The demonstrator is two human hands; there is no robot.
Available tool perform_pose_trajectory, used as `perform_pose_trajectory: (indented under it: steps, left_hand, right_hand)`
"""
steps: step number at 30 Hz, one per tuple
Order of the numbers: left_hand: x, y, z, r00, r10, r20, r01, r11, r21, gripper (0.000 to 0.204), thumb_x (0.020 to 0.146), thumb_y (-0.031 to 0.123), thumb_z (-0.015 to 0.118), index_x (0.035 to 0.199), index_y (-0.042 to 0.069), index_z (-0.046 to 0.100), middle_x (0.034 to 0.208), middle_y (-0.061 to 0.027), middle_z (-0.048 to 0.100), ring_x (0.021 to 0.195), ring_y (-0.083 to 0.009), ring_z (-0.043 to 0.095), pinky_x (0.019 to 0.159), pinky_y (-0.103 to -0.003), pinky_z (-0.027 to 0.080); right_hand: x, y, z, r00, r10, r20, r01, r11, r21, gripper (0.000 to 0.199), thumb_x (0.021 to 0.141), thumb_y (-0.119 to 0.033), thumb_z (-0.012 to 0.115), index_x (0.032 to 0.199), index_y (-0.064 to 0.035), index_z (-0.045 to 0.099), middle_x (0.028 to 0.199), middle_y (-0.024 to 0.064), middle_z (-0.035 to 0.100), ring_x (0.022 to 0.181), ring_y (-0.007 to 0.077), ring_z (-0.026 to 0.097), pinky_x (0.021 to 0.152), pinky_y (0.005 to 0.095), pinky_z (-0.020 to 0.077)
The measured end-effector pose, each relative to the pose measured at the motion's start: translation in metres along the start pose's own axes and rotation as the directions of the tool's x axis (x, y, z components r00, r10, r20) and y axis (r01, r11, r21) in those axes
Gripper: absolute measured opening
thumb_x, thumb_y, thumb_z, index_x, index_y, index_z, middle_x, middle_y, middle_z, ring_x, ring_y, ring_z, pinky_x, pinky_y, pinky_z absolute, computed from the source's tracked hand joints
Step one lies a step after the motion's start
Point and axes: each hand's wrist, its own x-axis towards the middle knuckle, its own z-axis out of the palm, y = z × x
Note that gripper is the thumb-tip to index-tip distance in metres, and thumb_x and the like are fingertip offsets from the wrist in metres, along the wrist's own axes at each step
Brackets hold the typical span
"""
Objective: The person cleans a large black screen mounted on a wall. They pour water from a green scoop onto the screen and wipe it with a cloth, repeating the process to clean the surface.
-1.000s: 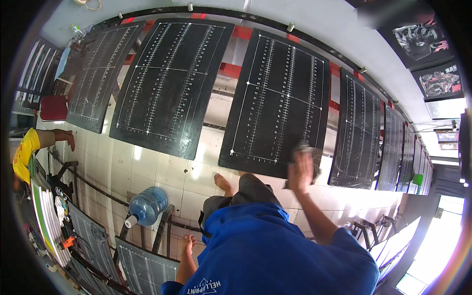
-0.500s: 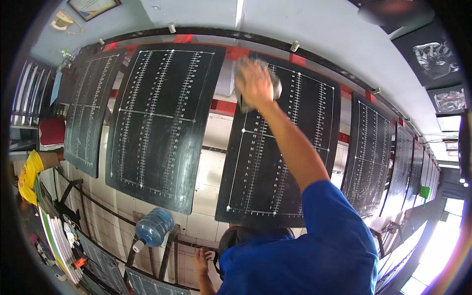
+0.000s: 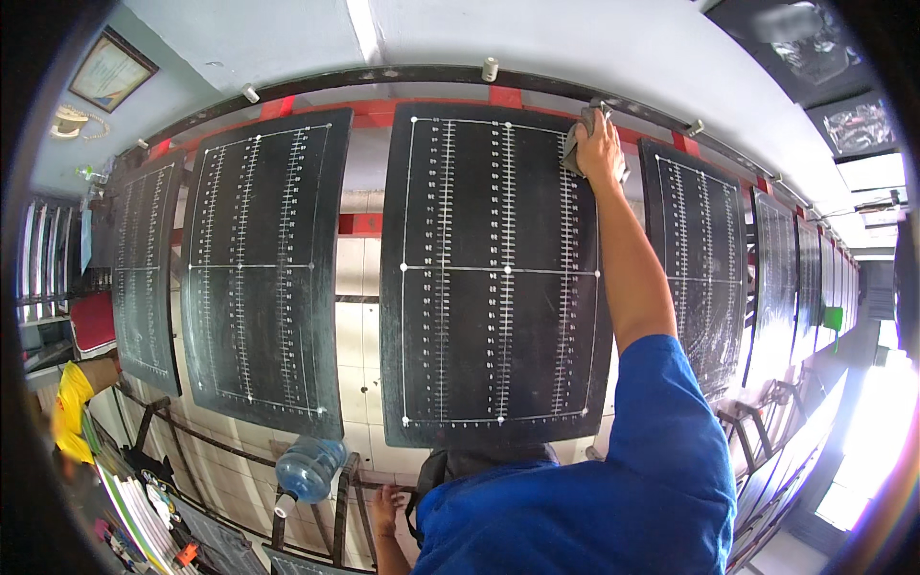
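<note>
A black board (image 3: 470, 345) with white ruled lines, tick marks and dots lies in front of me. My right hand (image 3: 599, 158) presses a crumpled grey cloth (image 3: 573, 153) on its far right corner, and the right arm stretches out over the board's right edge. Low in the picture, beside my body, my left hand (image 3: 386, 508) hangs just off the board's near edge. Its fingers are loosely bent and apart, and nothing shows in them.
Similar boards stand in a row left (image 3: 259, 335) and right (image 3: 704, 249). A blue water jug (image 3: 311, 470) lies near a dark metal frame (image 3: 342, 508) at lower left. A red-and-black rail (image 3: 383, 81) runs behind the boards. A yellow cloth item (image 3: 73, 407) is at far left.
My right hand has moved with the cloth from the board's far left corner to its far right corner. The view has shifted, so the board sits more upright and further left.
</note>
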Motion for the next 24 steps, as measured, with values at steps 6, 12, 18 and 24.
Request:
perform_pose_trajectory:
  steps: [6, 12, 18, 24]
  left_hand:
    - [0.026, 0.036, -0.014, 0.988, 0.124, 0.088, -0.133, 0.987, 0.095, 0.04, 0.104, 0.034, 0.048, 0.118, -0.001, 0.061, 0.102, -0.0122, 0.07, 0.08, -0.0206, 0.068, 0.068, -0.034, 0.054]
    - [0.068, 0.021, -0.017, 0.984, 0.02, 0.176, -0.055, 0.979, 0.194, 0.038, 0.103, 0.032, 0.048, 0.119, 0.0, 0.061, 0.101, -0.0139, 0.07, 0.078, -0.0219, 0.069, 0.065, -0.034, 0.055]
    - [0.052, 0.022, 0.004, 0.984, 0.065, 0.167, -0.078, 0.994, 0.071, 0.039, 0.102, 0.032, 0.048, 0.121, 0.0, 0.059, 0.105, -0.0143, 0.07, 0.083, -0.0237, 0.069, 0.067, -0.035, 0.056]
    - [-0.014, -0.013, 0.02, 0.983, 0.173, 0.067, -0.168, 0.982, -0.082, 0.043, 0.105, 0.039, 0.048, 0.12, 0.001, 0.061, 0.106, -0.0108, 0.071, 0.089, -0.0192, 0.068, 0.071, -0.03, 0.051]
  right_hand:
    - [-0.127, 0.019, -0.048, 0.999, 0.015, -0.041, -0.011, 0.996, 0.091, 0.056, 0.095, -0.033, 0.058, 0.143, -0.0056, 0.047, 0.143, 0.0264, 0.048, 0.126, 0.0459, 0.051, 0.103, 0.0533, 0.0433]
    - [-0.403, 0.007, -0.202, 0.978, 0.063, 0.2, -0.089, 0.988, 0.125, 0.059, 0.094, -0.023, 0.062, 0.146, -0.0012, 0.044, 0.143, 0.0312, 0.045, 0.134, 0.0492, 0.043, 0.109, 0.0537, 0.0384]
    - [-0.416, 0.009, -0.216, 0.965, 0.031, 0.261, -0.056, 0.994, 0.091, 0.061, 0.094, -0.021, 0.061, 0.148, -0.0007, 0.042, 0.148, 0.0324, 0.041, 0.138, 0.0507, 0.038, 0.113, 0.057, 0.0335]
    - [-0.144, -0.015, -0.071, 1.0, 0.014, -0.007, -0.014, 0.996, -0.089, 0.06, 0.097, -0.037, 0.053, 0.149, -0.0102, 0.043, 0.153, 0.0225, 0.042, 0.14, 0.0439, 0.039, 0.116, 0.0495, 0.0319]
